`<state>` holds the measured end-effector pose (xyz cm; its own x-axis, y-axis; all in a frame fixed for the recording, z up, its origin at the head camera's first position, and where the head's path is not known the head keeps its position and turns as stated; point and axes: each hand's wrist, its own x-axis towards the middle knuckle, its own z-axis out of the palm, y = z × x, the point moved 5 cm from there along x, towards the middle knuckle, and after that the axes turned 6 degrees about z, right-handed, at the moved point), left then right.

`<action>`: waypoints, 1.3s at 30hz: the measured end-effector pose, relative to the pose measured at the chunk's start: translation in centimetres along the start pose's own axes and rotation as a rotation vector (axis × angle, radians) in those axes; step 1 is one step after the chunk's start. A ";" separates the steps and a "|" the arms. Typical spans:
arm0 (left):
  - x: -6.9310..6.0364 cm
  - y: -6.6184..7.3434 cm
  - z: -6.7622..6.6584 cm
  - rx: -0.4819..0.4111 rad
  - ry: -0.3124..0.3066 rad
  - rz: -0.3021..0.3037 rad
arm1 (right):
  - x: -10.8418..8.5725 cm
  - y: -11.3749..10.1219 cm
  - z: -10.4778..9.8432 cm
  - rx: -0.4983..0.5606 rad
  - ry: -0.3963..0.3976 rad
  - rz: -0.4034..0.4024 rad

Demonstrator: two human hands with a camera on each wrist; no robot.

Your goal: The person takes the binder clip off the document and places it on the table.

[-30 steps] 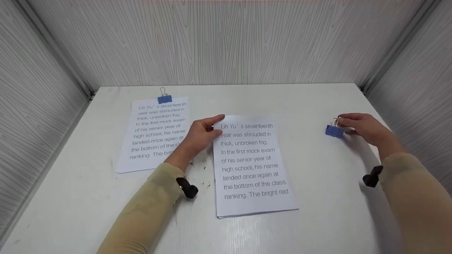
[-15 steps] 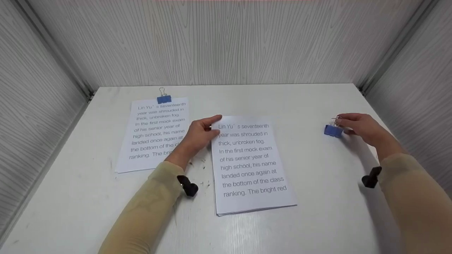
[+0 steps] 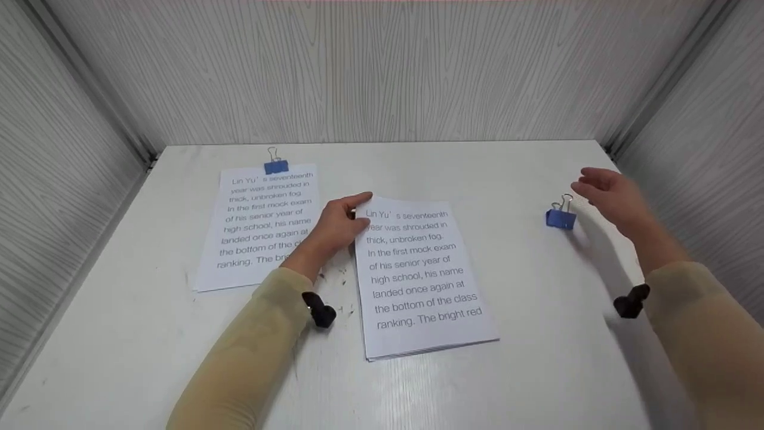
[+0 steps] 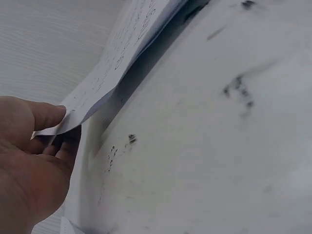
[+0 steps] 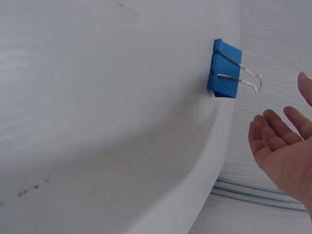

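A stack of printed sheets (image 3: 418,275) lies at the middle of the table. My left hand (image 3: 337,227) pinches its upper left edge, thumb on top and fingers beneath; the left wrist view shows that paper edge (image 4: 92,97) lifted off the table in the left hand (image 4: 36,161). On the right, a blue binder clip (image 3: 561,219) stands on the table with its wire handles up. My right hand (image 3: 615,200) hovers just behind and to the right of it, not touching. In the right wrist view a gap separates the right hand (image 5: 287,146) from the clip (image 5: 225,69).
Another printed stack (image 3: 262,227) lies at the left, partly behind my left hand and forearm, with a blue binder clip (image 3: 276,166) on its top edge. Panelled walls (image 3: 382,71) stand behind the table and on both sides. Dark marks dot the tabletop (image 3: 334,358).
My right hand has let go of the blue clip's handles and moved up and back from it. The middle stack has shifted slightly left, its near edge a little farther back, with my left hand still holding it.
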<state>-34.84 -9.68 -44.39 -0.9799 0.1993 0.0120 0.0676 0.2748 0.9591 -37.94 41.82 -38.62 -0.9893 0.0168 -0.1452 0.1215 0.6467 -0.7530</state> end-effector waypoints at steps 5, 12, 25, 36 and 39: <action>0.2 0.4 0.0 0.114 0.001 0.040 | -1.3 -3.4 1.4 -0.111 0.023 -0.070; -0.9 1.6 0.3 0.432 0.059 0.095 | -4.4 -7.3 6.0 -0.218 -0.018 -0.229; -8.1 4.6 3.9 0.948 -0.077 0.180 | -12.5 -10.2 16.1 -0.463 -0.150 -0.425; -14.4 4.0 7.5 1.085 -0.259 0.222 | -17.9 -9.4 19.5 -0.680 -0.251 -0.510; -15.6 3.8 8.1 1.076 -0.288 0.235 | -18.7 -9.0 20.2 -0.722 -0.288 -0.542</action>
<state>-17.82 -4.11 -43.24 -0.8516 0.5227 -0.0395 0.5058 0.8392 0.1997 -18.93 20.28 -42.07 -0.8264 -0.5508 -0.1173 -0.5238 0.8282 -0.1991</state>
